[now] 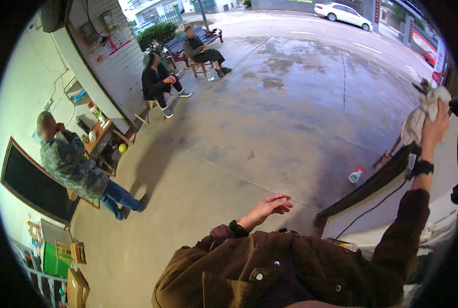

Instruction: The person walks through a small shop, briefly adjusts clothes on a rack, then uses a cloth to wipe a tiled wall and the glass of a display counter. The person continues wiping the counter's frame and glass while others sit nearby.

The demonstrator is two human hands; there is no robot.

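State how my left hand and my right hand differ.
Your left hand holds nothing, while your right hand holds a bunched pale cloth. The left hand hangs low, right of the picture's middle; the right hand is stretched out higher, by the picture's right rim. Both have a dark band at the wrist.

"Left side?"

"Left forearm partly hidden behind the brown jacket. Left hand just beyond the jacket's front and apart from it, fingers loosely curled, pointing rightward."

"Right side?"

"Right arm extended forward and outward, to the jacket's right. Right hand well apart from the jacket, fingers bent in a grip, tips indistinct."
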